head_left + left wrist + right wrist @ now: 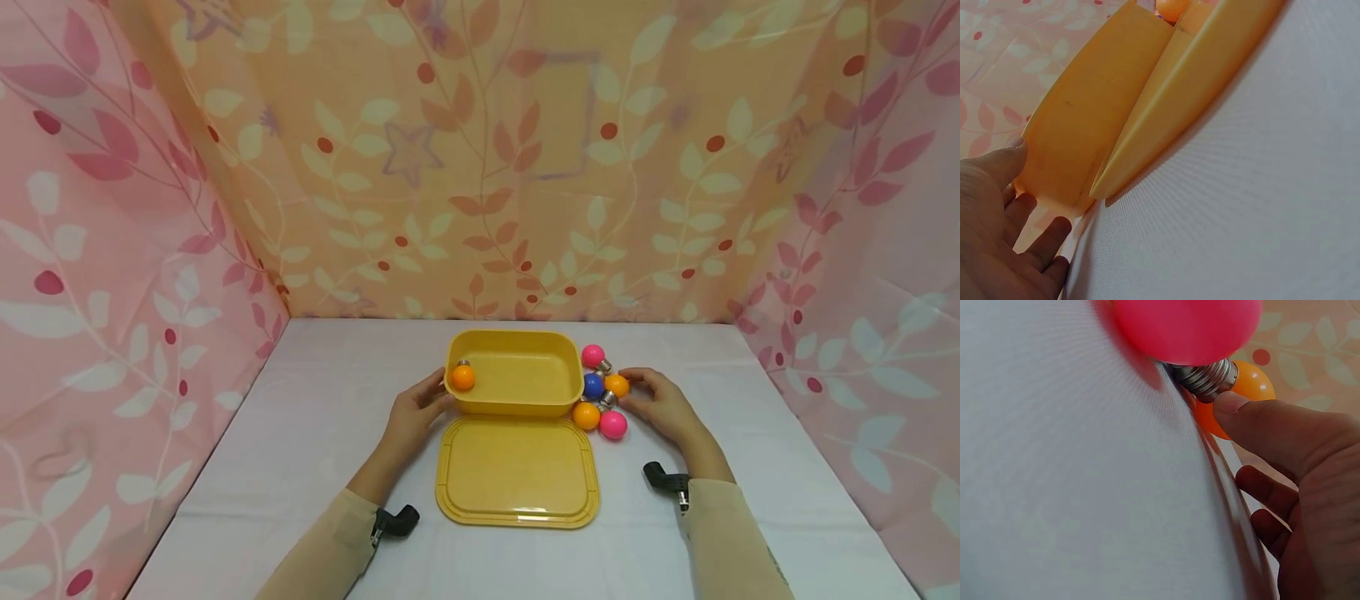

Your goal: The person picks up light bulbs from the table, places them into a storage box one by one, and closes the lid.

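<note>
A yellow plastic container (517,408) stands open on the table, with one orange light bulb (462,377) inside at its left end. My left hand (416,408) rests against the container's left end, thumb and fingers loosely spread. Right of the container lies a cluster of bulbs: a blue bulb (593,386), a pink bulb (592,356) at the back, another pink bulb (613,425) and an orange bulb (586,416) in front. My right hand (663,408) pinches the cluster's rightmost orange bulb (617,385) between thumb and index finger; the right wrist view hides the index fingertip.
A yellow lid (517,472) lies flat just in front of the container. White cloth covers the table (300,467). Patterned curtains (480,167) enclose the back and both sides. Each sleeve has a black wrist camera (397,521) at its cuff.
</note>
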Motion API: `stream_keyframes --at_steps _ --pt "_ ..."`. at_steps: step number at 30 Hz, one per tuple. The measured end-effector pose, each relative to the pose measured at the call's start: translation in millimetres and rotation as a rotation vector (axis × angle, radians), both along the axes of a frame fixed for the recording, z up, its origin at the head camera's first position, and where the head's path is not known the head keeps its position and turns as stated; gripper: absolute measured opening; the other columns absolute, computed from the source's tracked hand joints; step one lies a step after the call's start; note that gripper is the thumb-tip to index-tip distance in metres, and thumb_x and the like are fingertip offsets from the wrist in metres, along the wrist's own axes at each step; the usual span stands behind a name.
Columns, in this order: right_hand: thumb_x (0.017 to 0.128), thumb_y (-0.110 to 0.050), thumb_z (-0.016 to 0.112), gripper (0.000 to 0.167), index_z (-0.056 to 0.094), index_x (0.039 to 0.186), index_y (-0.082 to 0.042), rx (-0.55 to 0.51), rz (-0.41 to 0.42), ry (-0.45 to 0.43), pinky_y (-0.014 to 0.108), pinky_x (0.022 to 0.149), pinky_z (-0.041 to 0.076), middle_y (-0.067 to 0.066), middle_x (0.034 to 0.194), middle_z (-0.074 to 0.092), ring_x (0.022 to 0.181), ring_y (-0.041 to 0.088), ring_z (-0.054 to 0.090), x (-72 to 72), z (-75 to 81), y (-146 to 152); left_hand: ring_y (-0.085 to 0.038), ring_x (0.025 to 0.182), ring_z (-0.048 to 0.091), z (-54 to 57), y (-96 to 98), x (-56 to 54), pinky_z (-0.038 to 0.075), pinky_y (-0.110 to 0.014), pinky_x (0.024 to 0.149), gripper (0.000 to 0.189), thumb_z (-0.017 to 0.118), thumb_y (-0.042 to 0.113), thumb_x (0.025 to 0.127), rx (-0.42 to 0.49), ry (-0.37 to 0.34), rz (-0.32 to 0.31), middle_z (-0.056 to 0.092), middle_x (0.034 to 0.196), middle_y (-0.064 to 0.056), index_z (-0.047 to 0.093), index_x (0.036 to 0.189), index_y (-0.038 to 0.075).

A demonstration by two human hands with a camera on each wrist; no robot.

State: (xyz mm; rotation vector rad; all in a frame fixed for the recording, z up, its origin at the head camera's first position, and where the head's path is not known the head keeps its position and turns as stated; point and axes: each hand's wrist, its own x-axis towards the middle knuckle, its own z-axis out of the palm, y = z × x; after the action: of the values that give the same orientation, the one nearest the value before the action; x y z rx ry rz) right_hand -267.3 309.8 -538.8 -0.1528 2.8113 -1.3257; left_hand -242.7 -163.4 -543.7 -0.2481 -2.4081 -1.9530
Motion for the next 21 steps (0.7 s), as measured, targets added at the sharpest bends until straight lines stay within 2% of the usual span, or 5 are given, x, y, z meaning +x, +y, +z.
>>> stream_keyframes --at_steps 7,16,21 --pt "0.089 -0.045 0.079 0.057 0.061 0.137 -0.02 0.039 0.002 0.026 0.066 0.116 0.033 0.012 0.142 0.059 0.136 0.039 0.047 0.0 -0.3 3.1 -0.016 0.13 0.06 -0.6 0.8 0.5 0.052 -0.039 0.107 0.058 0.075 0.037 0.094 -0.003 0.007 -0.003 0.065 0.139 0.005 0.055 0.149 0.032" --pt "0.087 -0.052 0.079 0.064 0.061 0.139 -0.02 0.052 -0.051 0.034 0.068 0.115 0.033 0.014 0.142 0.057 0.135 0.042 0.046 0.2 1.5 7.2 -0.019 0.127 0.063 -1.8 0.3 -0.5 0.052 -0.041 0.106 0.058 0.076 0.034 0.094 0.022 0.02 -0.009 0.064 0.141 0.003 0.056 0.149 0.027" --pt "0.087 -0.054 0.078 0.065 0.06 0.14 -0.022 0.052 -0.087 0.056 0.071 0.114 0.031 0.015 0.145 0.055 0.138 0.044 0.042 2.4 7.5 7.0 -0.018 0.128 0.062 -2.4 -0.7 -1.1 0.052 -0.042 0.107 0.057 0.075 0.033 0.095 0.02 0.028 -0.012 0.065 0.141 0.003 0.056 0.148 0.028"
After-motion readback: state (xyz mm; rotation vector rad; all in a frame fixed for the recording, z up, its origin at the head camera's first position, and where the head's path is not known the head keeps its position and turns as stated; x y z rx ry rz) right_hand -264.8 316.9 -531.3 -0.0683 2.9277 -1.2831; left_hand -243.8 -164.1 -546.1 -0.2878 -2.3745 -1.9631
